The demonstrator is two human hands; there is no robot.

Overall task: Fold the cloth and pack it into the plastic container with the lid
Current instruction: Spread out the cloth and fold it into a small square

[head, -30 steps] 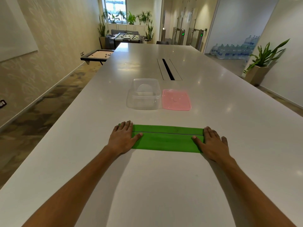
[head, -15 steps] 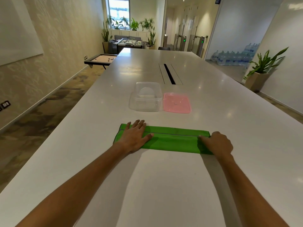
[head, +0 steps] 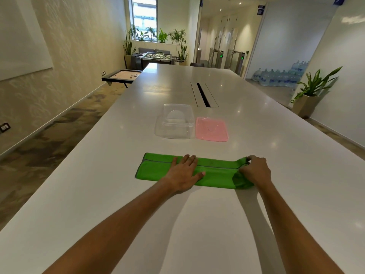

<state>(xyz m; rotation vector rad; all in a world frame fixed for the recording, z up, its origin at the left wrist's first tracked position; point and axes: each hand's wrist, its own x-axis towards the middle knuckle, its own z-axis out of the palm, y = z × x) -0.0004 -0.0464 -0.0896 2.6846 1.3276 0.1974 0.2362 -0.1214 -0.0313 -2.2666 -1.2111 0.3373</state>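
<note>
1. The right hand has its grip curled onto the right end of the green cloth, fingers pinching the short edge so that the corner stands a little off the table; to my eye that is a hold meant for carrying this end across the strip
2. The left hand lies flat, fingers straight and spread, palm down on the cloth roughly at its middle; it grips nothing, it only weighs the fabric down, most likely so the strip stays put and a crease can form under it
3. The cloth itself is already a long narrow band lying parallel to the near edge of the table, its left end free and flat, its right end bunched inside the right-hand grip; a dark hem line runs along its length
4. Relative to the grip, nearly all of the cloth stretches away to the left of the pinching fingers, passing under the flat left palm
5. Further out toward the far end of the table stands the clear plastic container, open and apparently with nothing in it, well apart from the cloth
6. The pink lid lies flat just beside the container on its right side
7. Folding is partway, I judge; packing and closing are not yet begun
</note>
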